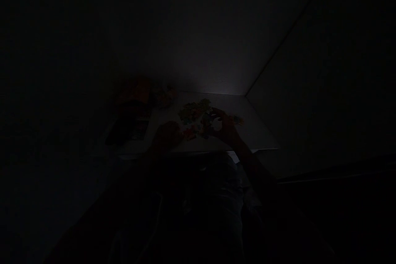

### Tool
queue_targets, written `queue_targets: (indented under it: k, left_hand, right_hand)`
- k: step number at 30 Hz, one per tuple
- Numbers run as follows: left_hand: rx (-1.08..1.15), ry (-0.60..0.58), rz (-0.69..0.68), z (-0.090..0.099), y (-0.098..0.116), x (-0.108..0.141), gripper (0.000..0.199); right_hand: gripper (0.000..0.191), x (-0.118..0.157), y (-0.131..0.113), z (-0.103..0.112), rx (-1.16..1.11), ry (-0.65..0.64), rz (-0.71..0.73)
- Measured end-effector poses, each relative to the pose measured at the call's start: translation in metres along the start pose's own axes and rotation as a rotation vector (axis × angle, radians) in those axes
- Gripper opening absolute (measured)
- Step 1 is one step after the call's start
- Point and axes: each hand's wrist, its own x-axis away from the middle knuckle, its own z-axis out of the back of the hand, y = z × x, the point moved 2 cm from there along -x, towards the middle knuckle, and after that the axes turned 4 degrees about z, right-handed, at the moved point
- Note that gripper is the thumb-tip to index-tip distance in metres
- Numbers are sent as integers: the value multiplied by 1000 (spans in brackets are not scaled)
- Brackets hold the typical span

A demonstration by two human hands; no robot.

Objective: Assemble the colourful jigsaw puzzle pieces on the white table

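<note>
Two bare hands over a white bench, right hand and left hand, footage very dark so detail is poor. Right hand is raised, fingers curved and partly open, fingertips at the right edge of a loose cluster of multicoloured cardboard jigsaw pieces; cannot tell whether it pinches a piece. Left hand is a dark blurred shape at the near edge of the cluster, looks curled, but cannot tell if open or closed, and nothing held shows. Just beside it is a small group of orange-red pieces, part of the same spread. Just past the right hand, a little apart from the main cluster, lies a small yellow-and-orange group of pieces. Cluster sits in the middle of the white bench, between the hands and the far edge. Farther left on the bench are a blurred heap of reddish-brown pieces and a dim orange box-like object, too dark to identify exactly. Nearer, left of the hands, a flat black object lies next to a small dark printed card. Pale wall rises behind the bench, meeting a second wall at a corner on the right. Dark clothing fills the bottom of the frame, right forearm running up to the hand.
</note>
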Motion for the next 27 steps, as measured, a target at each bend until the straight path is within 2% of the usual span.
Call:
queue_targets:
  k: [1, 3, 6, 8, 10, 14, 18, 21, 25, 27]
  left_hand:
    - [-4, -5, 3, -1, 0, 0, 17]
    - [-24, -26, 5, -2, -1, 0, 20]
    - [-28, -32, 2, -4, -2, 1, 23]
    - [-16, -29, -5, -5, -2, 2, 24]
    - [5, -22, -13, -6, -3, 3, 25]
    - [23, -17, 0, -4, -4, 4, 27]
    - [3, -40, -11, -1, -2, 4, 21]
    - [-16, -29, -12, -2, -3, 4, 23]
    - [4, -10, 2, -8, -8, 4, 26]
    - [16, -12, -14, -12, -10, 4, 25]
  right_hand:
    - [80, 7, 15, -15, 36, -63, -85]
    - [79, 16, 36, -36, 102, -130, -163]
    - [64, 10, 50, -52, 117, -118, -150]
    - [48, -10, 52, -62, 110, -108, -143]
    - [40, -35, 47, -76, 143, -131, -152]
    - [42, -77, 33, -115, 272, -212, -167]
    - [33, -94, 28, -142, 205, -192, -162]
    - [17, -100, 30, -143, 109, -171, -159]
    - [37, -108, 32, -121, -51, -62, -270]
    - [34, -110, 32, -103, -129, 36, -286]
